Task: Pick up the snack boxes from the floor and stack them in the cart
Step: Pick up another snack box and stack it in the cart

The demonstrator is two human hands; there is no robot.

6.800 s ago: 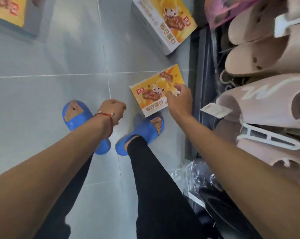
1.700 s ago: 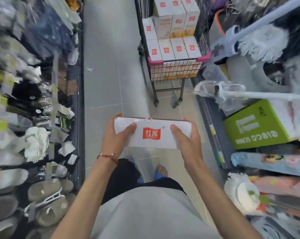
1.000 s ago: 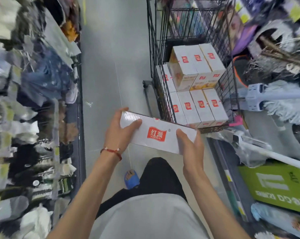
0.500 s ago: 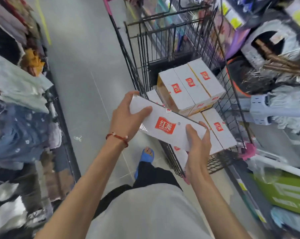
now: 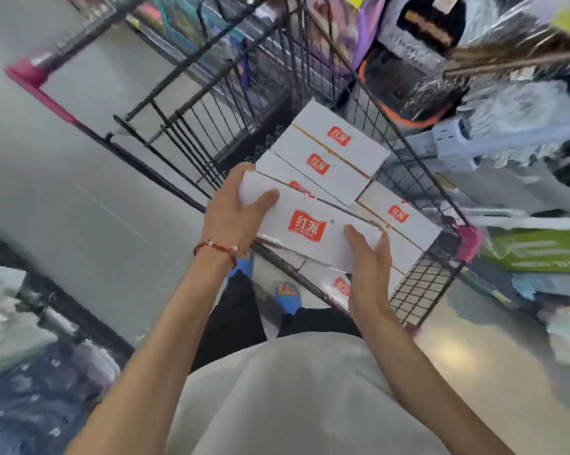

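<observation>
Hands at centre frame: your left hand [image 5: 234, 211] grips the upper-left end of the white snack box [image 5: 309, 231], thumb on top; your right hand [image 5: 368, 254] clasps its lower-right end. The long axis runs between them, over the near rim of the cart [image 5: 421, 290]. Stacked boxes [image 5: 326, 159] lie just beyond, toward the upper right.

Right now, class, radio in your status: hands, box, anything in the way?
Left hand and right hand both grip the snack box. Box held over cart rim, above stacked boxes. No obstruction visible.
</observation>
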